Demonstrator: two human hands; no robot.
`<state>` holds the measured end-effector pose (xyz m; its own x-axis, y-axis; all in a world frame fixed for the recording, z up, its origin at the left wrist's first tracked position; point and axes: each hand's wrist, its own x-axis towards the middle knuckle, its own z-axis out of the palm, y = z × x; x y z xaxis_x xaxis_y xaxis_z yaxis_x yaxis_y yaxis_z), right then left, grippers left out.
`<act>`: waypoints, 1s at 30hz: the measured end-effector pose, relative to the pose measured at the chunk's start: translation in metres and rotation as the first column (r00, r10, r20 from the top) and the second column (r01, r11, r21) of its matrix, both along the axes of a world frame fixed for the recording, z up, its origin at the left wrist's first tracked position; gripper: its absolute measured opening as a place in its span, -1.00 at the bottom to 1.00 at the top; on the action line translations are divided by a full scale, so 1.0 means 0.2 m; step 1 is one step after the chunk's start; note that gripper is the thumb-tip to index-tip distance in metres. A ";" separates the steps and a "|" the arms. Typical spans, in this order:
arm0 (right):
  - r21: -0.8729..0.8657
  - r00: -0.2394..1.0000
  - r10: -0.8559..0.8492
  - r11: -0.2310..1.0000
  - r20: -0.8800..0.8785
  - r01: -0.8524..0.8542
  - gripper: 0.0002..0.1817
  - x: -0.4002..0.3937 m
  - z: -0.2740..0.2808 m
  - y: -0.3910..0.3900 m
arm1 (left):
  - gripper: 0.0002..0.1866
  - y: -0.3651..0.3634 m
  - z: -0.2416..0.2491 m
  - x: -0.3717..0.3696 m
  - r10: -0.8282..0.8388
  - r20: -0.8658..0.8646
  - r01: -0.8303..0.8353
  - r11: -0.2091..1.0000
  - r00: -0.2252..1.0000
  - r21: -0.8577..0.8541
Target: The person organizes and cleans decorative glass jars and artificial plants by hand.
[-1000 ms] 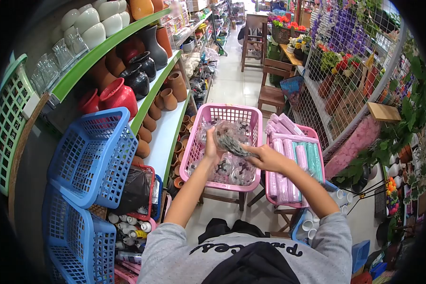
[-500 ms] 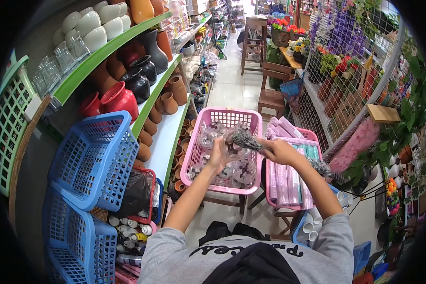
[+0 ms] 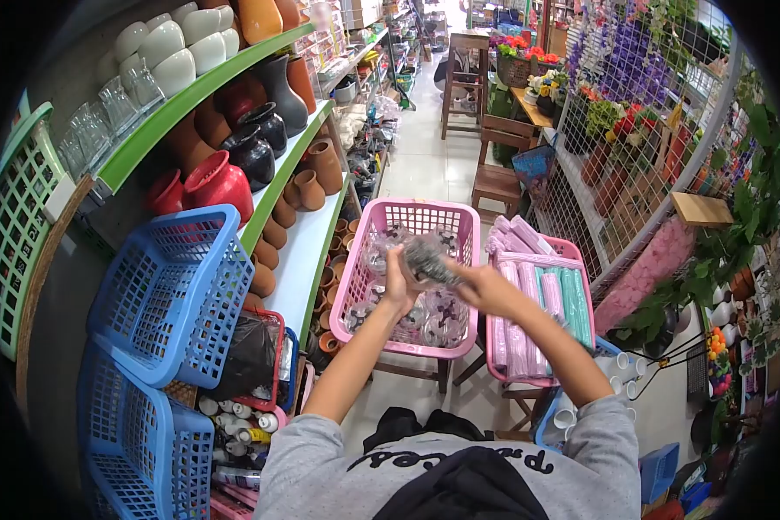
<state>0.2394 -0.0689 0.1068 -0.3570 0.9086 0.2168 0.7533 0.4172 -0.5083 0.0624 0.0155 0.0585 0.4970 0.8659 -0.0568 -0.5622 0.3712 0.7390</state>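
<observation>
My left hand (image 3: 397, 284) is closed around a clear plastic piece (image 3: 410, 279) above the pink basket (image 3: 347, 299). The grey duster (image 3: 433, 262) lies over that piece and hides much of it. My right hand (image 3: 487, 290), slightly blurred, grips the duster from the right side. Beneath my hands, the basket holds several clear plastic items (image 3: 442, 322) with dark cross-shaped parts. Just right of my right forearm and below it, a second pink basket (image 3: 591, 299) holds pink and green wrapped bundles (image 3: 574, 303).
Stacked blue baskets (image 3: 160, 303) stand at the left, below shelves with red and black pots (image 3: 221, 186) and white bowls (image 3: 162, 43). A wooden chair (image 3: 498, 165) is ahead on the right, beside a wire mesh rack (image 3: 615, 147). White cups (image 3: 565, 419) sit low at the right.
My right hand has shifted slightly left and down with the duster, which now covers more of the plastic piece. The duster's far fluffy end no longer shows over the bundles.
</observation>
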 end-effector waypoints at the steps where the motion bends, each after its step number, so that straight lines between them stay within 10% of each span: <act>1: -0.015 0.991 0.054 0.998 -0.126 -0.056 -0.42 -0.03 -0.02 -0.02 | -0.34 0.02 -0.01 0.00 0.049 0.040 -0.048 0.999 0.998 -0.014; 5: -0.116 0.989 0.111 0.988 0.102 -0.099 -0.41 0.11 -0.01 -0.02 | -0.33 -0.03 0.09 -0.09 -0.062 -0.016 0.063 0.995 0.998 0.081; 13: -0.081 0.988 0.017 0.996 -0.152 -0.030 -0.45 -0.02 -0.01 -0.05 | -0.35 0.01 0.00 -0.02 -0.003 0.072 0.005 1.000 0.997 -0.024; 18: -0.080 0.999 0.022 0.997 0.033 -0.019 -0.42 0.20 0.00 0.01 | -0.32 -0.05 0.02 -0.07 -0.105 -0.153 0.116 0.991 0.983 0.070; 25: -0.063 0.985 0.115 0.990 -0.132 -0.124 -0.44 0.03 -0.01 -0.07 | -0.29 0.02 -0.05 -0.05 -0.078 0.081 0.080 0.997 0.994 -0.022; 30: -0.020 0.999 -0.010 1.000 0.031 0.011 -0.44 0.16 0.03 -0.02 | -0.31 -0.06 -0.02 -0.06 -0.162 -0.053 0.163 0.987 0.985 0.010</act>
<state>0.2720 -0.0724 0.1125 -0.3537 0.9164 0.1874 0.7732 0.3992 -0.4927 0.0514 0.0031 0.0540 0.6276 0.7750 -0.0742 -0.4561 0.4432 0.7717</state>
